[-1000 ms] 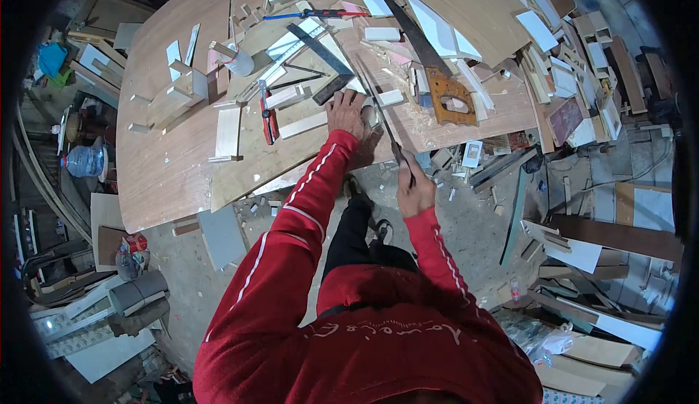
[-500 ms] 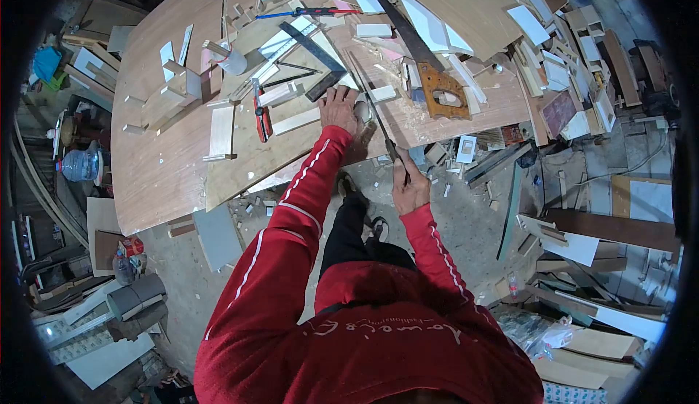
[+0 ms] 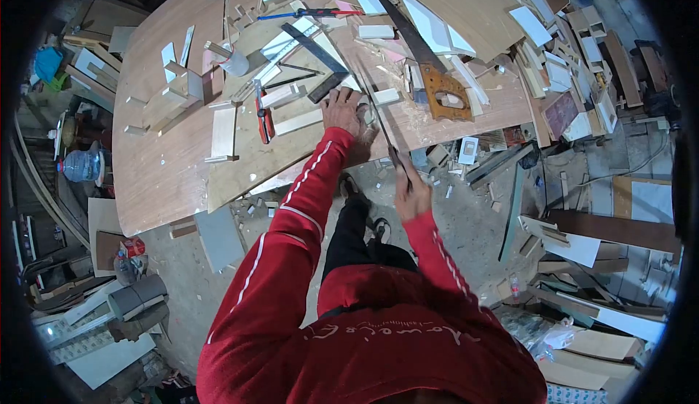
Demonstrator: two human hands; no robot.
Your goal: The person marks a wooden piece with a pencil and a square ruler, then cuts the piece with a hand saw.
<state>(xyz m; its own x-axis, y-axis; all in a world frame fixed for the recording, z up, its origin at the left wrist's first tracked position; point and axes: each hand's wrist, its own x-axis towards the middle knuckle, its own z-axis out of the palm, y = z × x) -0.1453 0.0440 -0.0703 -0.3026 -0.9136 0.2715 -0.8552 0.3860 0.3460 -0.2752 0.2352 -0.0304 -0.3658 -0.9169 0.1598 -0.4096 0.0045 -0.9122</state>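
My left hand [image 3: 341,111] presses down at the table's front edge on a small piece of wood [image 3: 366,115], mostly hidden by the hand, with its fingers slightly spread. My right hand [image 3: 413,191] is closed on the dark handle of a long thin tool [image 3: 384,127], a saw or file, too thin to tell. The tool runs up and left across the edge, beside the wood piece. Just above my left hand lies a black try square [image 3: 318,51]. A pale wood block [image 3: 386,96] lies right of the blade.
A hand saw with an orange-brown handle [image 3: 445,98] lies on the table [image 3: 156,185]. Red-and-black pliers or a clamp [image 3: 263,116], a white cup [image 3: 234,63], a slatted wooden piece [image 3: 175,102] and many offcuts are spread about. Scraps litter the floor [image 3: 466,222].
My right hand has moved slightly down and to the right with the tool. My left hand stays nearly in place at the edge; the view has shifted slightly.
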